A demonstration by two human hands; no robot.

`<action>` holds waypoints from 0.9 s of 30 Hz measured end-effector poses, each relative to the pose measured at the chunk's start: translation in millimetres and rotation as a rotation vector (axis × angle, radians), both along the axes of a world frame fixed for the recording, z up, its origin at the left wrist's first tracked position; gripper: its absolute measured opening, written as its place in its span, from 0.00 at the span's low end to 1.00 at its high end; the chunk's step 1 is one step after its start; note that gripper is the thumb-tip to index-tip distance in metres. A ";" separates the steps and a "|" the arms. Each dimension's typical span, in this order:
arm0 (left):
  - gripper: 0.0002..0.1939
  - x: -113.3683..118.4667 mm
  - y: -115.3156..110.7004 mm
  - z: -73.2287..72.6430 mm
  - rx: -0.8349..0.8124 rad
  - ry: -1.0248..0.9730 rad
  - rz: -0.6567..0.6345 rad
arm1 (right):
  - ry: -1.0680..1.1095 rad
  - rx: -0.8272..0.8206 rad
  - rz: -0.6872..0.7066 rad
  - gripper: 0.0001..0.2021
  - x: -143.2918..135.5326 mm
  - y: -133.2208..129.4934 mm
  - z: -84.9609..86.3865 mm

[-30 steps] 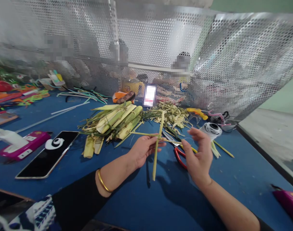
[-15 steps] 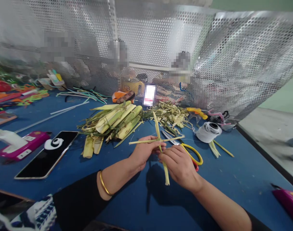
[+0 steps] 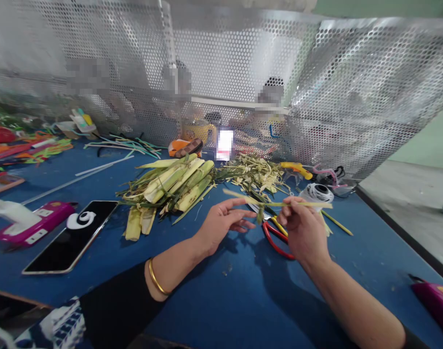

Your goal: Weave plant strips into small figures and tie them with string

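Note:
My right hand (image 3: 305, 230) pinches a thin pale-green strip of plant leaf (image 3: 318, 205), which lies nearly level across the view. Its left end passes above the fingers of my left hand (image 3: 225, 220). That hand is open, fingers apart and stretched toward the strip; whether they touch it I cannot tell. A small greenish knot or fold (image 3: 260, 213) hangs from the strip between the hands. Under it on the table lie scissors with red and yellow handles (image 3: 277, 242), partly hidden by my right hand. A spool of white thread (image 3: 319, 192) stands just behind that hand.
A bundle of husk-like leaves (image 3: 178, 182) and a heap of shredded scraps (image 3: 258, 172) lie ahead on the blue table (image 3: 214, 300). At left are a phone (image 3: 72, 237) and a magenta power strip (image 3: 36, 223). A yellow glue gun (image 3: 297, 169) sits far right, before a perforated metal screen (image 3: 229, 58).
The leaf strips were upright and crossed between both hands; now they lie flatter. My right hand has moved right and up with them, and my left hand has let go and opened.

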State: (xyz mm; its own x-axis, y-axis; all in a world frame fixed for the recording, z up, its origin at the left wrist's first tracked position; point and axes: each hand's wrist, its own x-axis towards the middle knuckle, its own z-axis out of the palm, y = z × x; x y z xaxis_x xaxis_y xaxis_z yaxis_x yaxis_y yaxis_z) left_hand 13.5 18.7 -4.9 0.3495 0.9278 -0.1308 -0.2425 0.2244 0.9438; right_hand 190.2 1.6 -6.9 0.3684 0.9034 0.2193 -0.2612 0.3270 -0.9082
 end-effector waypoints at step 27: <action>0.13 -3.2 -9.1 4.9 0.262 0.379 -0.261 | -0.426 0.190 0.494 0.12 13.9 -11.8 10.6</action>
State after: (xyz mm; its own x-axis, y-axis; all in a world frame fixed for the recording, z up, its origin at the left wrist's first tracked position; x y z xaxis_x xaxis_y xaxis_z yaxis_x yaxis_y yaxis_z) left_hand 10.3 9.6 0.0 0.5463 0.8348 -0.0680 0.1590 -0.0236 0.9870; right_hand 204.1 -10.2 3.6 -0.2317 0.8750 0.4252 -0.0532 0.4250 -0.9036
